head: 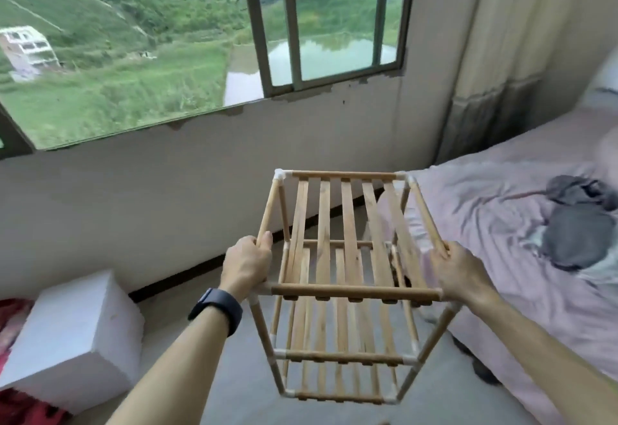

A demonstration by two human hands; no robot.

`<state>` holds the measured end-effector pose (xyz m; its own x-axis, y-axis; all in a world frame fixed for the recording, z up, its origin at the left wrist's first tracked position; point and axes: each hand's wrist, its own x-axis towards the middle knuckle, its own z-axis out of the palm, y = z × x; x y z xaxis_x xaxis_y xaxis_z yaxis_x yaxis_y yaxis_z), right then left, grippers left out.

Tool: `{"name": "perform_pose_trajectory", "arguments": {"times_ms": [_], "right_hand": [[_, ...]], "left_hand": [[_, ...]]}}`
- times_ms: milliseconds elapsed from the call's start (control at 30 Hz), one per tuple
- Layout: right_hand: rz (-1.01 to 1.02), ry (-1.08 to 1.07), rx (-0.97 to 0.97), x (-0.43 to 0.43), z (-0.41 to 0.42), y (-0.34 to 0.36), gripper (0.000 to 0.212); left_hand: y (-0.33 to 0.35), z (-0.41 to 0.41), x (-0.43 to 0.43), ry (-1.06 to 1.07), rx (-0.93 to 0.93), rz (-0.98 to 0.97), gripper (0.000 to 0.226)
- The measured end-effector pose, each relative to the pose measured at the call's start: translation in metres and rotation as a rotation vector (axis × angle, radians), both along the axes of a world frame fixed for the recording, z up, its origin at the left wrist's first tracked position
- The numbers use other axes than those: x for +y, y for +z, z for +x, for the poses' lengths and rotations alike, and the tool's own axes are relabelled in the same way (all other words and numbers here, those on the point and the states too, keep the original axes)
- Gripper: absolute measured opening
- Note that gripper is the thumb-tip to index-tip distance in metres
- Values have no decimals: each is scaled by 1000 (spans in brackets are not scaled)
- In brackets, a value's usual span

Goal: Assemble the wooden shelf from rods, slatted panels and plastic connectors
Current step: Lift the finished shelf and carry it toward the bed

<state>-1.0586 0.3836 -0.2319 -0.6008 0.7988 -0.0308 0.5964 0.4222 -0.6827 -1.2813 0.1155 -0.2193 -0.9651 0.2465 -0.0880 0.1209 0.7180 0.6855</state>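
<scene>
The wooden shelf [347, 290] is put together as a tall frame with three slatted panels, rods and white plastic connectors at the corners. It is held up in the air in front of me, tilted away. My left hand [247, 264] grips the left side rod of the top tier. On the opposite side, my right hand [458, 270] grips the right side rod. A dark watch sits on my left wrist. The bottom tier [337, 396] hangs above the grey floor.
A bed with a pink sheet [508, 210] and a grey garment [582, 224] lies at the right. A white foam block [77, 334] stands at the lower left, with red cloth beside it. Ahead is a wall under a large window [200, 40].
</scene>
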Motion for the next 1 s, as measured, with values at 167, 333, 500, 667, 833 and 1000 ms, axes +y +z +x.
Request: {"name": "perform_pose_trajectory", "arguments": {"times_ms": [167, 333, 500, 667, 833, 1000], "right_hand": [[32, -270, 46, 62, 139, 71, 27], [118, -554, 124, 115, 297, 119, 25], [189, -780, 282, 156, 447, 155, 28], [257, -948, 356, 189, 580, 177, 26], [333, -1129, 237, 210, 694, 183, 25], [358, -1275, 151, 225, 789, 187, 23]], "left_hand": [[86, 61, 133, -415, 114, 96, 24], [142, 173, 266, -668, 112, 157, 67], [177, 301, 381, -891, 76, 221, 76], [197, 441, 483, -1039, 61, 351, 74], [199, 567, 565, -1243, 55, 411, 65], [190, 677, 639, -1390, 26, 481, 62]]}}
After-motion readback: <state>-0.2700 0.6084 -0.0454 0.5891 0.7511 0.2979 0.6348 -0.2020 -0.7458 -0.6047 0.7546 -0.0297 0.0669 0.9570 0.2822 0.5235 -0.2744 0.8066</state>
